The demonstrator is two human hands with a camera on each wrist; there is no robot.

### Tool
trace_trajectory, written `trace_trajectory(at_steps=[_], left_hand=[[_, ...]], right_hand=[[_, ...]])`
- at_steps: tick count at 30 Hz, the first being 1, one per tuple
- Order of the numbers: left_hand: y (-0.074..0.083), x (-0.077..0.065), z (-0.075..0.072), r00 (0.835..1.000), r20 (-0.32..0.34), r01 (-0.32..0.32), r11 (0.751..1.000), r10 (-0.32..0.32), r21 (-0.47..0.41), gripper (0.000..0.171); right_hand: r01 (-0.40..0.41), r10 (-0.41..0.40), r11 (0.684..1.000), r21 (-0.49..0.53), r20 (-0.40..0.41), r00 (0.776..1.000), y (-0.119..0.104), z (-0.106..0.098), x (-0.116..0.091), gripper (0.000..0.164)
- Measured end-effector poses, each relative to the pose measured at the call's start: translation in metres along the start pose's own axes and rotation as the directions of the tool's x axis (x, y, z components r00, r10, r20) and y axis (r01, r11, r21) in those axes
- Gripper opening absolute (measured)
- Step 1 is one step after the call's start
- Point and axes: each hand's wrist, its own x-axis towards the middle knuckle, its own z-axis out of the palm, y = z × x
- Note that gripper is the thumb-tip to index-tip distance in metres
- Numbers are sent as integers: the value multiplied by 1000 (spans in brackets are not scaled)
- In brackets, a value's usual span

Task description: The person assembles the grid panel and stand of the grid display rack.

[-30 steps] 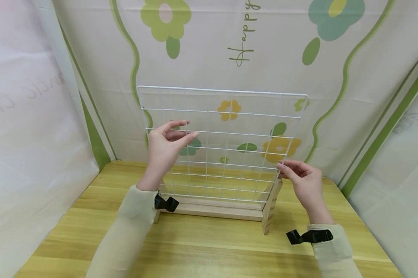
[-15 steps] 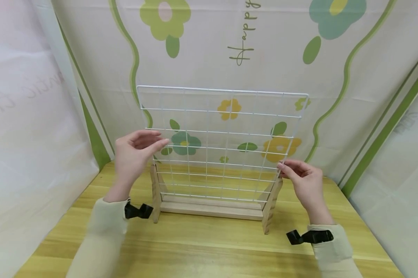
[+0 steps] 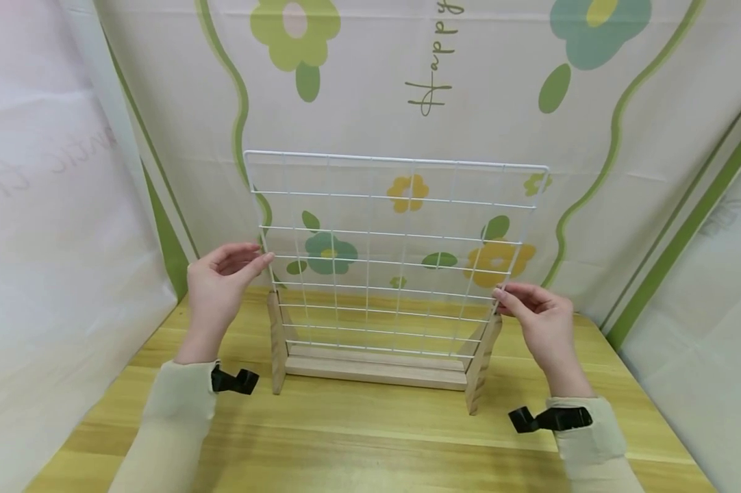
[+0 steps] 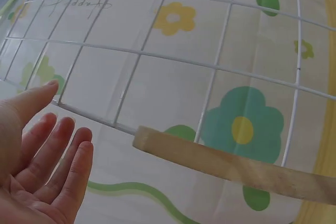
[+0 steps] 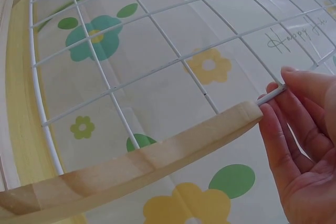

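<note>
A white wire grid panel stands upright in a pale wooden stand on the table. My right hand pinches the panel's right edge between thumb and fingers, just above the top of the stand's right upright. On the other side my left hand is at the panel's left edge, above the left upright. In the left wrist view its thumb and fingers are spread apart on either side of the edge wire, gripping nothing.
The table has a yellowish wood-grain top. Behind the panel hangs a white cloth printed with flowers and writing. More cloth hangs along the left and right sides. Black straps circle both wrists.
My left hand has moved left and slightly down, from in front of the panel to its left edge. My right hand has kept its pinch, and the panel and stand have stayed in place.
</note>
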Motion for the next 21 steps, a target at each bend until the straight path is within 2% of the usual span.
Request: trace_trajectory(at_steps=[4, 8, 13, 21], left_hand=[[-2, 3, 5, 1000, 28, 9, 999, -8, -37, 40], [-2, 5, 10, 999, 40, -10, 995, 14, -100, 35], [-1, 5, 11, 999, 34, -27, 994, 31, -106, 32], [-4, 5, 11, 998, 12, -65, 992, 67, -105, 27]], right_hand=[[-5, 5, 1000, 15, -1, 1000, 1, 0, 0, 24], [-12, 12, 999, 30, -7, 1000, 1, -1, 1, 24], [-17, 18, 999, 48, -17, 1000, 1, -1, 1, 23], [8, -6, 991, 131, -12, 1000, -4, -1, 4, 25]])
